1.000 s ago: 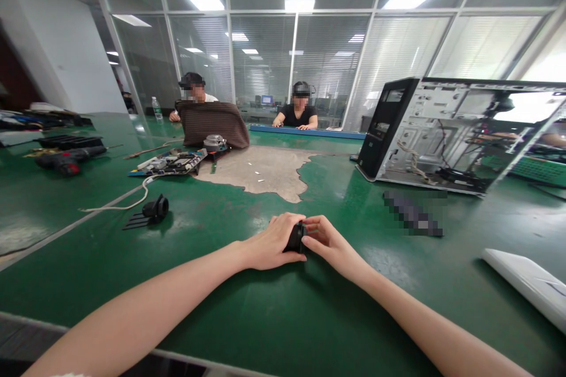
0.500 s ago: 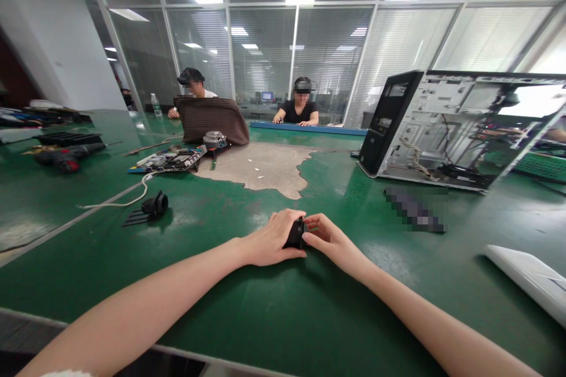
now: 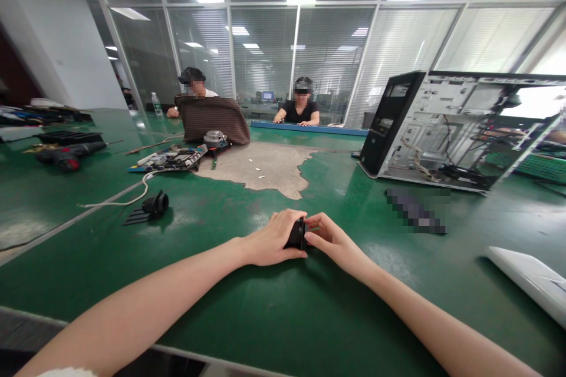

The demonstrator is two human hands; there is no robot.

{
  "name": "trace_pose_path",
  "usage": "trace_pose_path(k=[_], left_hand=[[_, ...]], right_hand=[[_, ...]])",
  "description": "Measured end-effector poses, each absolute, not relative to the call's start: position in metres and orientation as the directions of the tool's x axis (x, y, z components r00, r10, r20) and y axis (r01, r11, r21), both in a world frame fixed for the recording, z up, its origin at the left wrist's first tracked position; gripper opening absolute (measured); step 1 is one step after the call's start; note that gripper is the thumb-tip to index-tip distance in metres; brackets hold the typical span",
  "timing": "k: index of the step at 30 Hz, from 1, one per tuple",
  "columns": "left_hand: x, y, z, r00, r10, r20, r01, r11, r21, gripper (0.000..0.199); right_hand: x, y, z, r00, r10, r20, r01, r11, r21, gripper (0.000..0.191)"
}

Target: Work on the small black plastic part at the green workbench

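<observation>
In front of me on the green table, my left hand [image 3: 276, 238] wraps over a small black part with a raised rim [image 3: 295, 235]. The thumb lies along its near side and the fingers cover its top and far side, so its exact kind is hidden. From the right, my right hand [image 3: 327, 237] is curled, with thumb and fingertips pinching the rim. To the left lies another black piece [image 3: 155, 205], with a round body and several flat prongs, apart from both hands.
An open computer case [image 3: 384, 123] stands at the right, near a pixelated dark item [image 3: 415, 212] and a white object [image 3: 526, 277]. A circuit board [image 3: 170, 159], a brown-covered box [image 3: 212, 121] and a power drill [image 3: 68, 155] are leftward. Two people sit across the table.
</observation>
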State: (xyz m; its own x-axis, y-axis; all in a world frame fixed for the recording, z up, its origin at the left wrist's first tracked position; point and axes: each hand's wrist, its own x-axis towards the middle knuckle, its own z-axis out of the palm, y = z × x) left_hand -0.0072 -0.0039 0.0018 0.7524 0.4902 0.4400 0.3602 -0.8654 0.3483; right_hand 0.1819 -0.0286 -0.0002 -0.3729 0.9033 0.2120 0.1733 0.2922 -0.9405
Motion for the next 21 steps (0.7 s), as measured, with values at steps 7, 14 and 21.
trace_pose_path(k=[7,14,21], left_hand=[[-0.007,-0.0036,0.0005,0.751,0.498,0.433,0.372,-0.862,0.345,0.065],[-0.0066,-0.0031,0.0002,0.751,0.493,0.439,0.372,-0.865,0.336,0.067],[-0.0064,-0.0031,0.0011,0.75,0.493,0.442,0.36,-0.864,0.352,0.066]], right_hand=[[0.1824,-0.0328,0.0029,-0.369,0.898,0.239,0.178,0.32,-0.93,0.019],[0.1837,-0.0303,0.0005,-0.398,0.888,0.23,0.215,0.335,-0.917,0.021],[0.1827,-0.0346,0.0042,-0.375,0.885,0.277,0.199,0.369,-0.908,0.015]])
